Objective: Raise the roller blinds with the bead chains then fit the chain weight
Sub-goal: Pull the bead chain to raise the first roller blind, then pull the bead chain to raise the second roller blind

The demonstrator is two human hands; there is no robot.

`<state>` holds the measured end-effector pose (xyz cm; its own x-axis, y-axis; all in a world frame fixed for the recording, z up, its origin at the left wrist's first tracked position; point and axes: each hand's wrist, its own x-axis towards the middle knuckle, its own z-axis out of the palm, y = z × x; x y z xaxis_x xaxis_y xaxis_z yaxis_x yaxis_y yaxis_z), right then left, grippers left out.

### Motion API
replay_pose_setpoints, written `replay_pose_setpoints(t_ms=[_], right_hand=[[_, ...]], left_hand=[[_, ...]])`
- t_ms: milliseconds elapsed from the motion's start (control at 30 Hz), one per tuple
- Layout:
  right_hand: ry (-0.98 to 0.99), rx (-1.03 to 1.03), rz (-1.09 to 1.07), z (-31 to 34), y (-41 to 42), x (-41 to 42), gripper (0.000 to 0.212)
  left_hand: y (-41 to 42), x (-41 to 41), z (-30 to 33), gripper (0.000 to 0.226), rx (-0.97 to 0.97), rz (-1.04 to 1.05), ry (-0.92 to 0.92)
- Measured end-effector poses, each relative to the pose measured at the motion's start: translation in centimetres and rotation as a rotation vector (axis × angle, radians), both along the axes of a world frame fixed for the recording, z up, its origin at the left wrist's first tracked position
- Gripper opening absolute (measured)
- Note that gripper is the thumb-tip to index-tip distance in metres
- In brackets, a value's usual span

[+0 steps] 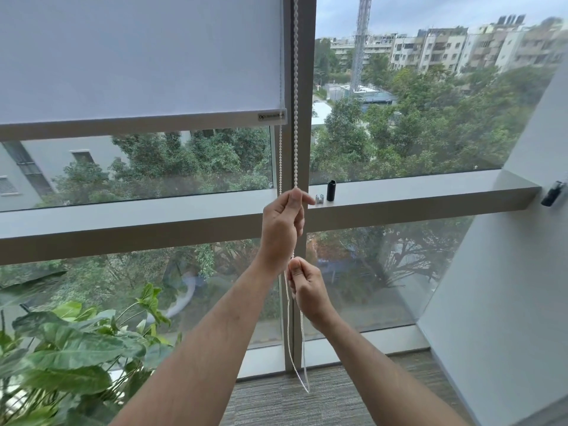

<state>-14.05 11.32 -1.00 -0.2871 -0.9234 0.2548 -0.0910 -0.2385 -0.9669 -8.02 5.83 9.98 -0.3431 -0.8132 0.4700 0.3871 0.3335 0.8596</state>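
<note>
A white roller blind point(138, 56) covers the upper part of the left window pane, its bottom bar point(138, 124) about a third of the way down. A white bead chain point(295, 87) hangs along the grey window post. My left hand point(282, 226) grips the chain at ledge height. Just below it, my right hand point(307, 287) pinches the same chain. The chain's loop point(304, 385) dangles near the floor. A black cylindrical chain weight point(331, 190) and a small silver clip point(319, 199) stand on the window ledge, right of my left hand.
The grey window ledge point(415, 192) runs across the frame. A leafy plant point(70, 348) fills the lower left. A slanted white wall point(507, 272) with a dark fitting point(553, 193) closes the right side. Grey carpet point(338, 398) lies below.
</note>
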Motion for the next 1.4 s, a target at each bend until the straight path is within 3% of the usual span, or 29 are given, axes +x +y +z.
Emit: replay_pose_setpoints(t_ms=[167, 267, 300, 500, 733, 933, 1067, 1133, 1200, 1333, 1400], right_hand=[[-0.031, 0.173, 0.205, -0.1, 1.0, -1.5, 0.038], [0.039, 0.265, 0.278, 1.0, 0.7, -3.3, 0.015], [0.043, 0.27, 0.282, 1.5, 0.4, -3.8, 0.022], [-0.145, 0.027, 0.102, 8.1, -1.5, -4.7, 0.05], [-0.175, -0.239, 0.23, 17.6, -2.8, -2.2, 0.034], [-0.088, -0.41, -0.051, 17.5, -3.1, -0.6, 0.039], [-0.066, -0.458, -0.05, 17.2, -2.5, -0.5, 0.036], [-0.013, -0.463, -0.059, 16.6, -2.4, -0.4, 0.036], [0.077, -0.446, -0.084, 15.3, -2.1, -0.3, 0.036], [0.137, -0.359, -0.096, 11.5, -1.5, 0.2, 0.034], [0.157, -0.325, -0.107, 10.0, -1.3, 0.4, 0.035]], left_hand=[[0.6, 0.2, -2.9, 0.034, 0.002, 0.066, 0.018], [1.0, 0.1, -4.3, 0.033, 0.043, 0.082, 0.004], [1.0, 0.1, -4.8, 0.033, 0.057, 0.083, 0.002], [1.6, 0.7, -8.1, 0.035, 0.164, 0.072, -0.058], [2.8, 1.2, -10.9, 0.037, 0.22, 0.073, -0.154], [3.0, 0.9, -10.6, 0.032, 0.202, -0.063, -0.224], [1.6, 2.0, -10.1, 0.027, 0.102, -0.166, -0.474], [0.3, 2.5, -9.4, 0.038, 0.112, -0.211, -0.566], [-0.8, 2.8, -7.6, 0.041, 0.113, -0.165, -0.53], [-2.7, 3.3, -1.5, 0.033, 0.13, 0.108, -0.211], [-3.0, 3.4, 2.2, 0.028, 0.074, 0.102, -0.116]])
